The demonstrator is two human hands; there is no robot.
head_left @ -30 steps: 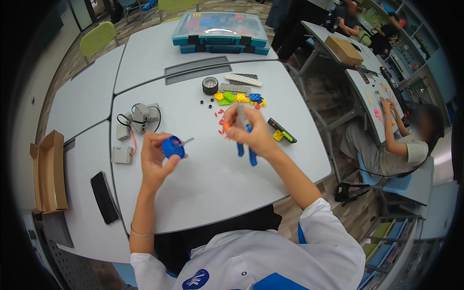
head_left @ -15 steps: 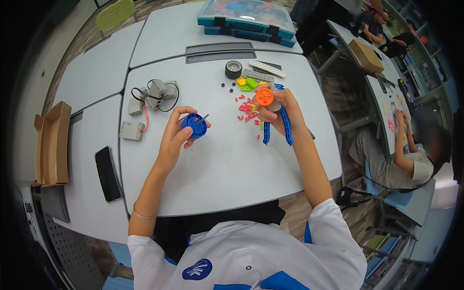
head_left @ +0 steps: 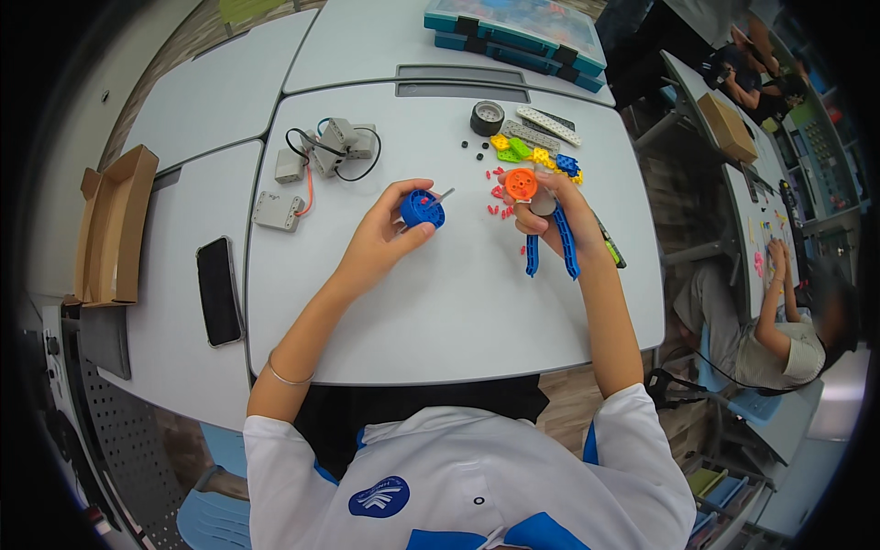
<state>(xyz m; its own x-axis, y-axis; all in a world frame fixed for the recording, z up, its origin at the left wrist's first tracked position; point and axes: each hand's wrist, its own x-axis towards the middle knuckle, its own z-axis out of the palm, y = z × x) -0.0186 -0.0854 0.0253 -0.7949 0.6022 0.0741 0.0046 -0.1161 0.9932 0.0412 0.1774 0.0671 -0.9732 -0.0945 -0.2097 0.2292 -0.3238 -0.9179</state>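
Observation:
In my left hand (head_left: 390,232) is a blue wheel-like plastic part (head_left: 421,210); the fingers wrap round its rim. A grey axle (head_left: 445,195) sticks out of its face, with a small red peg (head_left: 425,201) beside it. My right hand (head_left: 559,203) is closed around an assembly with an orange round hub (head_left: 521,185) and a grey rounded body (head_left: 544,202). Two blue curved beams (head_left: 566,240) hang down from it toward me. The two parts are apart, above the white table (head_left: 440,321).
Red pegs (head_left: 500,211), yellow and green connectors (head_left: 519,148), grey beams (head_left: 532,137) and a tyred wheel (head_left: 487,117) lie beyond my right hand. Wired grey modules (head_left: 337,137), a phone (head_left: 220,291) and a cardboard box (head_left: 117,229) are leftward. Teal cases (head_left: 513,41) stand far back.
The whole view has shifted, so the table sits further right and higher. My hands have come closer together, each keeping its hold on its part.

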